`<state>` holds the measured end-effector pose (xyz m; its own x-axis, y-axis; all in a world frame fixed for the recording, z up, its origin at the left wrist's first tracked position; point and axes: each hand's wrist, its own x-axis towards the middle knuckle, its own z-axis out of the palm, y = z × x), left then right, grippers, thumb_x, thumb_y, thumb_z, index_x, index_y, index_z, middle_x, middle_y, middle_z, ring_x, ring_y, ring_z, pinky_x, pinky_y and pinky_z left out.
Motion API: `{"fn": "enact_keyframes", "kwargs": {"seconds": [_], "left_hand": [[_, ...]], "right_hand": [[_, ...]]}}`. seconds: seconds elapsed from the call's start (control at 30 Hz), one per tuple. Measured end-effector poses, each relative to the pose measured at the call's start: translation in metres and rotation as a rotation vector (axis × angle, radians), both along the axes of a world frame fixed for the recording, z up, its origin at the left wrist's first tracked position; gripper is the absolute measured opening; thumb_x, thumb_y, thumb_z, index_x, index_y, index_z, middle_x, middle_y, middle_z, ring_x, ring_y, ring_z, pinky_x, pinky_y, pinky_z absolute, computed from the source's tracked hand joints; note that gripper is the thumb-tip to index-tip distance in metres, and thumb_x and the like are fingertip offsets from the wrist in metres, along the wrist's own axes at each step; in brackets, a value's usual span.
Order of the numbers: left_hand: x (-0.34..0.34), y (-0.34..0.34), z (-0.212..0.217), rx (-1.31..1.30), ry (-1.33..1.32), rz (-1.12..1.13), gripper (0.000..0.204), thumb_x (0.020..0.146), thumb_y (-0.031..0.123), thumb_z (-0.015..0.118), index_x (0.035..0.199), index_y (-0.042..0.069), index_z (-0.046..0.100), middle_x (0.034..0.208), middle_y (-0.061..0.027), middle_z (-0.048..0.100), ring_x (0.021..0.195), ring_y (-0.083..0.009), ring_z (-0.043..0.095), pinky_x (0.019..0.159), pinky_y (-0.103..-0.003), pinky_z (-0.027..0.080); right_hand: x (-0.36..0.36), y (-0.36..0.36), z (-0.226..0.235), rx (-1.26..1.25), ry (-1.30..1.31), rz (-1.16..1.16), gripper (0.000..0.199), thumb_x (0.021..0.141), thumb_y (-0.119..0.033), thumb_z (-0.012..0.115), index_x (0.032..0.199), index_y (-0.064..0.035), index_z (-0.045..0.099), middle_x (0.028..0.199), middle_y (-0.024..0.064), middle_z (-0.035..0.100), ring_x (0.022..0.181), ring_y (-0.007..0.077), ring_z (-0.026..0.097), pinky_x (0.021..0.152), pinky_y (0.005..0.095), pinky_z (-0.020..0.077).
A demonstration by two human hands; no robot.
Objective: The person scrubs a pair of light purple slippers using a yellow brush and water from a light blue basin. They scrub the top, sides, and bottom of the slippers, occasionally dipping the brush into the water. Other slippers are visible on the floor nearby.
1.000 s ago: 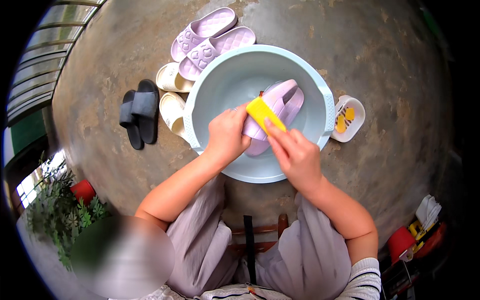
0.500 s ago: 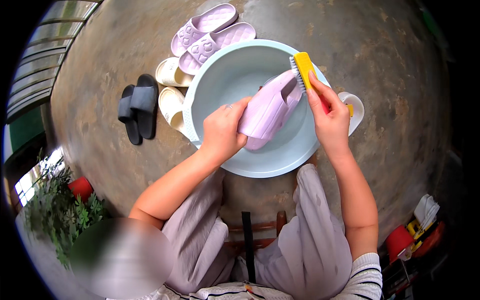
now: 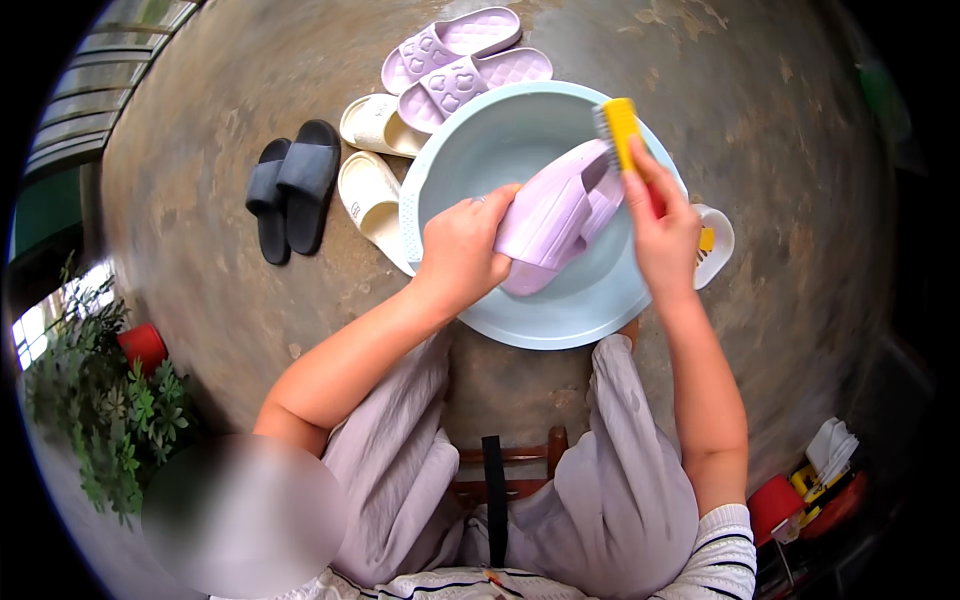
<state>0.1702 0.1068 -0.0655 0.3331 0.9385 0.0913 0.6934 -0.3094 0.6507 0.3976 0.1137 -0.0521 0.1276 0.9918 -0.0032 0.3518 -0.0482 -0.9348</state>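
A lilac slipper [image 3: 548, 225] is tilted over the light blue basin [image 3: 540, 338], with my left hand [image 3: 462, 248] closed round its near end. My right hand [image 3: 664, 225] grips a scrubbing brush [image 3: 622, 128] with a yellow head and a red part near my fingers. The brush's pale bristles face left, at the slipper's far end; whether they touch it I cannot tell. My fingers hide part of the handle.
Beyond the basin lies a pair of lilac slippers [image 3: 468, 82]. Cream slippers [image 3: 372, 195] and dark slides [image 3: 308, 188] rest to the left. A white dish [image 3: 716, 262] holding something yellow sits right of the basin. A leafy plant [image 3: 110, 410] stands lower left.
The whole scene has shifted slightly in view. My right hand has tilted the brush more upright at the slipper's far end. The left hand keeps its hold on the slipper.
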Motion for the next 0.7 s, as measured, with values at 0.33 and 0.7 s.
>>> {"fn": "enact_keyframes", "kwargs": {"seconds": [0.33,0.7], "left_hand": [[0.011,0.028,0.023,-0.145,-0.057,-0.077,0.056,0.069,0.013,0.076,0.123,0.009,0.062,0.101,-0.0173,0.069,0.092,-0.0345,0.067,0.077,-0.039,0.053],[0.031,-0.002,0.001,-1.043,-0.824,0.324,0.045,0.104,0.036,0.052,0.131,0.0,0.057,0.123,-0.0066,0.064,0.117,-0.0128,0.055,0.095,-0.029,0.043]], "right_hand": [[-0.027,-0.001,0.021,-0.066,0.524,-0.109,0.074,0.085,0.007,0.072,0.149,-0.0069,0.038,0.123,0.0111,0.061,0.102,0.0128,0.061,0.091,0.0268,0.0513],[-0.015,-0.019,0.008,0.032,0.614,-0.429,0.076,0.089,0.008,0.064,0.151,-0.0093,0.023,0.072,-0.0043,0.042,0.068,0.0052,0.04,0.074,0.0207,0.0394]]}}
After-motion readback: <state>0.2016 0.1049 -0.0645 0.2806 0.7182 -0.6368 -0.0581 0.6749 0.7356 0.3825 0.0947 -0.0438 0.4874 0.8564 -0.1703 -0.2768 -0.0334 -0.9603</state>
